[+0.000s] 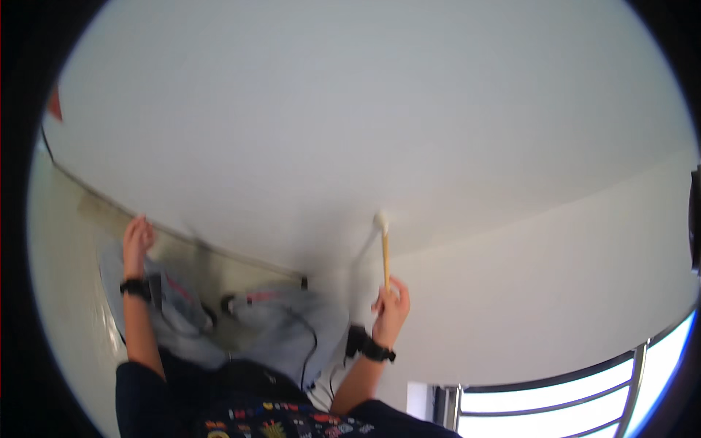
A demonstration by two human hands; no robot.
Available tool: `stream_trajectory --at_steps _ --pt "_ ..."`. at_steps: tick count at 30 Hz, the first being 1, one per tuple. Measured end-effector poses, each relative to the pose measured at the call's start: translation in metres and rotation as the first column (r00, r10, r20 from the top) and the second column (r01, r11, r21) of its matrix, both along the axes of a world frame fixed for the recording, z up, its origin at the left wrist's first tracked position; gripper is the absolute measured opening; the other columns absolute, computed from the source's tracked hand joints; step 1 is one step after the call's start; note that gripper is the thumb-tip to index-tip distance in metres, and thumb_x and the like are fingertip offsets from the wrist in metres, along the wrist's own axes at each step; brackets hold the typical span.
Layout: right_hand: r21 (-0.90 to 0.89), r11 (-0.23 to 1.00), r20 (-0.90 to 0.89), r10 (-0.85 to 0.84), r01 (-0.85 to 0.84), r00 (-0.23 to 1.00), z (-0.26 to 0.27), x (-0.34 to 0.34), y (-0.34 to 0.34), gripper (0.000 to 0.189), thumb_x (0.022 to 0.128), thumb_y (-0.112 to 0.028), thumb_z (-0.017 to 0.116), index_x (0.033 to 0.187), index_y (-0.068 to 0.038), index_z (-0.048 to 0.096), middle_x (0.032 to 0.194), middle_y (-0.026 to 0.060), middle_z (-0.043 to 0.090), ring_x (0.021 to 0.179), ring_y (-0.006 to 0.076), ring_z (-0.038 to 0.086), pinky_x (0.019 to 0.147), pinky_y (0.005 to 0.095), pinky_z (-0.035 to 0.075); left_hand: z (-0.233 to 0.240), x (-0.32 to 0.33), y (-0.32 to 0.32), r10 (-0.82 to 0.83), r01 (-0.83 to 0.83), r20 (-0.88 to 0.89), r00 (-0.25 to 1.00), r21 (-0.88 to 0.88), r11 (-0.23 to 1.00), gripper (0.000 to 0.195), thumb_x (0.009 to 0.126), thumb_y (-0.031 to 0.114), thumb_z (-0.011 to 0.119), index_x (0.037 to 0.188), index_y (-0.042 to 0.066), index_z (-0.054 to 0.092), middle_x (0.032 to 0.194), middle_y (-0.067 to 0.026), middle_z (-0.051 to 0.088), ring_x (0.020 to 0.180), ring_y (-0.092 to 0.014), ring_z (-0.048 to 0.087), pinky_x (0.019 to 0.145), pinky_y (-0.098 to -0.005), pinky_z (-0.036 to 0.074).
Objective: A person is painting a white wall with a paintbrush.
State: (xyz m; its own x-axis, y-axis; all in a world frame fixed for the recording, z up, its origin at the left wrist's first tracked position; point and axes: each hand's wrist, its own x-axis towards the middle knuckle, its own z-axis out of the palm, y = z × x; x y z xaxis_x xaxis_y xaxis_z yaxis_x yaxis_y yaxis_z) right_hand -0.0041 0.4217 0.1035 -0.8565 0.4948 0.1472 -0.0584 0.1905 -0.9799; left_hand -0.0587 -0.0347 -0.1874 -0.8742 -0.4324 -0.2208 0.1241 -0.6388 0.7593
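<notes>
My right hand [391, 312] grips the lower end of the thin yellow wooden handle of a tool [385, 257]. Its pale rounded head [381, 220] is at the white wall [350, 137], beside the corner where two wall faces meet; the picture is too soft to tell what the head is made of. The tool casts a shadow to its lower left. My left hand [138, 238] hangs away from it at the left, fingers curled together, with nothing visible in them. Black bands with small boxes circle both wrists.
Below me are my grey-clad legs [296, 317] and a black cable [313, 339]. A dark line marks the wall's foot above the pale floor [60, 230]. Metal railings [547, 408] cross a bright opening at lower right. A dark object [695, 219] shows at the right rim, a red patch [56, 105] at left.
</notes>
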Motion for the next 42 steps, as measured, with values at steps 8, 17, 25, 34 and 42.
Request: stream_trajectory --at_steps 8,17,25,34,42 --pt "0.008 0.995 0.015 0.096 -0.096 0.995 -0.029 0.006 0.074 0.025 0.073 -0.003 0.061 0.097 -0.002 0.054 0.057 -0.0032 0.051 0.046 0.0033 0.042 0.040 0.0169 0.032 -0.072 0.018 -0.012 0.125 -0.115 -0.188 0.974 0.064 0.991 0.022 0.088 0.032 0.045 0.074 0.015 0.045 0.060 0.0009 0.044 0.052 -0.012 0.043 0.046 -0.0247 0.035" --pt "0.169 0.980 0.063 0.092 -0.102 0.994 -0.065 0.011 0.160 0.018 0.074 -0.015 0.064 0.087 -0.004 0.059 0.056 -0.0021 0.054 0.044 0.0027 0.045 0.039 0.0182 0.038 -0.136 0.007 0.041 -0.047 0.096 0.152 0.987 -0.334 0.938 0.012 0.083 0.017 0.050 0.082 0.006 0.055 0.074 -0.0062 0.054 0.073 -0.018 0.051 0.067 -0.0359 0.044" --pt "0.332 0.943 -0.094 -0.005 0.036 0.996 -0.106 -0.031 0.155 0.020 0.070 -0.006 0.060 0.089 -0.006 0.057 0.050 -0.0035 0.042 0.046 0.0047 0.034 0.042 0.0237 0.027 -0.204 -0.073 0.068 -0.340 0.380 0.273 0.900 -0.108 0.919 0.013 0.083 0.020 0.051 0.084 0.007 0.055 0.075 -0.0061 0.055 0.074 -0.019 0.052 0.072 -0.0380 0.044" --pt "-0.094 0.983 -0.125 -0.167 0.156 0.978 -0.165 -0.036 0.141 0.021 0.073 -0.002 0.053 0.094 -0.004 0.050 0.047 -0.0037 0.040 0.042 0.0054 0.032 0.042 0.0226 0.023 -0.210 -0.048 0.052 -0.349 0.413 0.356 0.867 -0.123 0.902 0.017 0.084 0.024 0.053 0.089 0.007 0.055 0.078 -0.0052 0.056 0.077 -0.021 0.052 0.078 -0.0407 0.043" --pt "0.091 0.995 -0.107 -0.036 0.046 0.994 -0.124 -0.008 0.128 0.021 0.074 -0.006 0.054 0.094 -0.004 0.050 0.044 0.0004 0.038 0.042 0.0085 0.033 0.042 0.0258 0.024 -0.188 -0.009 0.040 -0.344 0.461 0.408 0.845 -0.232 0.857 0.023 0.084 0.028 0.052 0.096 0.008 0.054 0.086 -0.0058 0.057 0.082 -0.022 0.052 0.085 -0.0425 0.041"
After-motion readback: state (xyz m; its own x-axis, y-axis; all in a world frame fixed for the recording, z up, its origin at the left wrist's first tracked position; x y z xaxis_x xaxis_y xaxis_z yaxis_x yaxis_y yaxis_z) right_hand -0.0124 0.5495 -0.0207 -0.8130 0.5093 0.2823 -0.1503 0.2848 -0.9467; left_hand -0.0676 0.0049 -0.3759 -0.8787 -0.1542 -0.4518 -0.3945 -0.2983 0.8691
